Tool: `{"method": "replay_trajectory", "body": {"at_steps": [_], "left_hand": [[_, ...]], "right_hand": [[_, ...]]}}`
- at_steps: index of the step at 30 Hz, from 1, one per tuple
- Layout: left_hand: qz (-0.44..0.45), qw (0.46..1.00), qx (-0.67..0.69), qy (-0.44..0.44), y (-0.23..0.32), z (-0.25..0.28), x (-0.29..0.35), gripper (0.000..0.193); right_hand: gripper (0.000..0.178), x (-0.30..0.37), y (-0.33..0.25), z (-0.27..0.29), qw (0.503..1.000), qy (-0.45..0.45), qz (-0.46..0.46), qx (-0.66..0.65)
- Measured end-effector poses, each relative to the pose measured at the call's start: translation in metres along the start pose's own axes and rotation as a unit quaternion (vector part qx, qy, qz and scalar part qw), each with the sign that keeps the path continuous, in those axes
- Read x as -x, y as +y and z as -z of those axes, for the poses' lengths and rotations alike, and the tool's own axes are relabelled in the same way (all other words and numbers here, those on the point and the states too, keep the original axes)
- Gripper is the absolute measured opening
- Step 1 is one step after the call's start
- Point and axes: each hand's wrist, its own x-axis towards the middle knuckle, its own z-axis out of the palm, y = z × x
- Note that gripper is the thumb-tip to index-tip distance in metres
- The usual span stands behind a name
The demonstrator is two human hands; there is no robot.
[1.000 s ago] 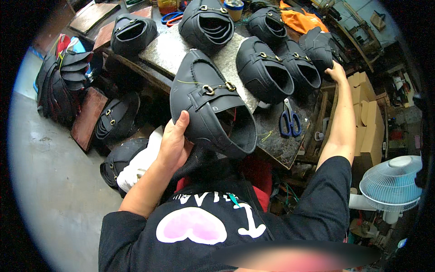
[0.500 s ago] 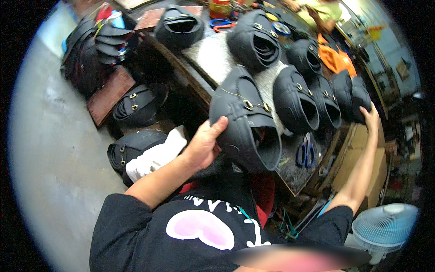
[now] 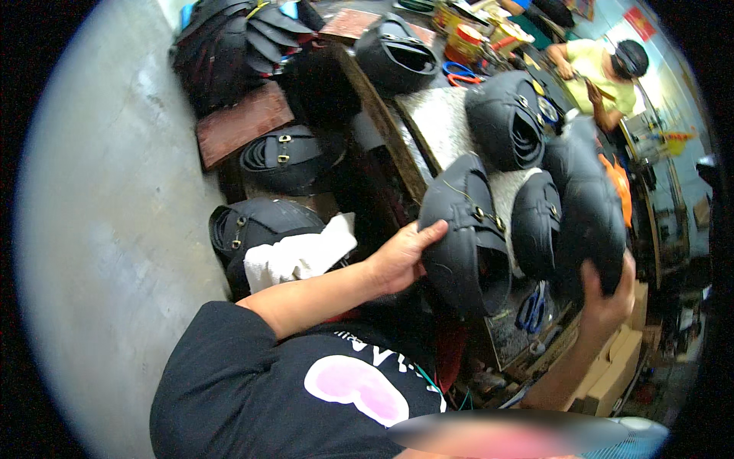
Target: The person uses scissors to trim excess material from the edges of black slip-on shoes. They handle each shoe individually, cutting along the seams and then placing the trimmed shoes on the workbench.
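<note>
My left hand (image 3: 399, 262) is closed on the side of a black shoe upper (image 3: 456, 218) with a gold bit across its front and a loose thread. The open edge of this upper faces right. My right hand (image 3: 610, 298) grips the lower end of another black upper (image 3: 587, 210), held upright with its smooth side showing, slightly blurred. Between the two, a black upper with gold fittings (image 3: 534, 229) sits on the bench. Just beyond lies a nested bundle of uppers (image 3: 501, 122). Blue-handled scissors (image 3: 531, 310) rest at the bench's near corner.
More black uppers (image 3: 394, 57) lie farther left on the bench, and others (image 3: 283, 159) are stacked below it. A white cloth (image 3: 302, 256) covers part of one stack. A person in a yellow shirt (image 3: 612, 88) works across the bench. Cardboard boxes (image 3: 612, 375) stand at right.
My right hand has lifted an upper off the right side of the bench and brought it inward. The left hand keeps hold of its upper. The whole view has shifted, showing more of the other person.
</note>
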Motion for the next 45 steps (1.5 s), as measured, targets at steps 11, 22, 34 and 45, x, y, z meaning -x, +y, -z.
{"method": "replay_trajectory", "body": {"at_steps": [11,22,34,45], "left_hand": [[0.038,0.998,0.051,-0.017,-0.002,-0.022,0.001,0.043],[-0.005,0.990,0.052,-0.131,-0.011,-0.037,0.002,0.044],[0.008,0.994,0.018,-0.104,0.005,-0.029,0.011,0.049],[-0.087,0.995,0.032,-0.046,0.044,0.009,0.042,0.052]], "right_hand": [[0.056,0.049,-0.073,-0.003,0.963,-0.225,-0.014,-0.149],[0.081,0.078,-0.063,-0.023,0.959,-0.195,-0.078,-0.193],[0.037,0.092,-0.050,-0.013,0.913,-0.146,-0.225,-0.307],[0.043,0.031,-0.070,-0.048,0.958,-0.163,-0.008,-0.238]]}}
